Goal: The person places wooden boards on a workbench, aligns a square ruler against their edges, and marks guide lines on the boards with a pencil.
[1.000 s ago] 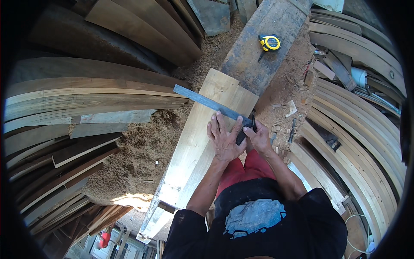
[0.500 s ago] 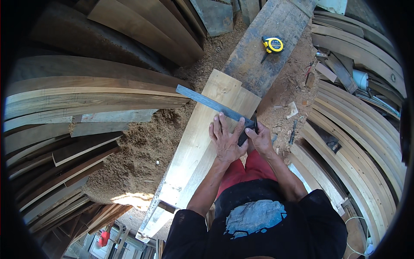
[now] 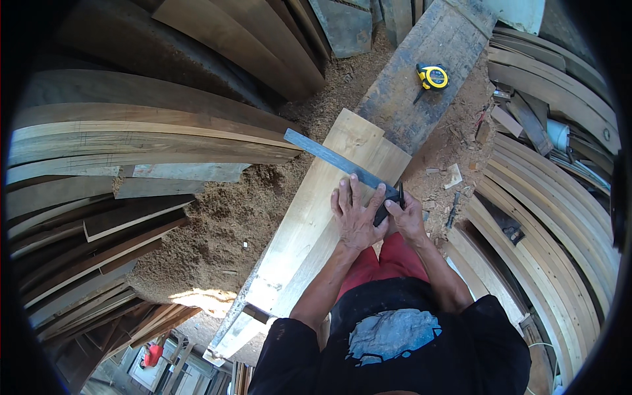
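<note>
Hands steady since a second ago: left hand [image 3: 355, 217] fingers press flat on try square [image 3: 342, 163] across pale plank [image 3: 309, 217]; right hand [image 3: 407, 217] fingers still grip its dark stock.

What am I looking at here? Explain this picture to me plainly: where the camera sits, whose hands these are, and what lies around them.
The camera sits on a person's head and looks straight down, so you see their own arms coming up from the bottom edge. The wide lens bends straight edges near the rim, which is why the stacked planks look curved.

The left hand lies flat on a pale wooden board, pressing down on a metal square laid across it. The right hand grips the square's dark handle at the board's edge.

Farther up, a yellow tape measure lies on a darker grey plank. Sawdust covers the ground to the left, and piles of planks lie on both sides.
</note>
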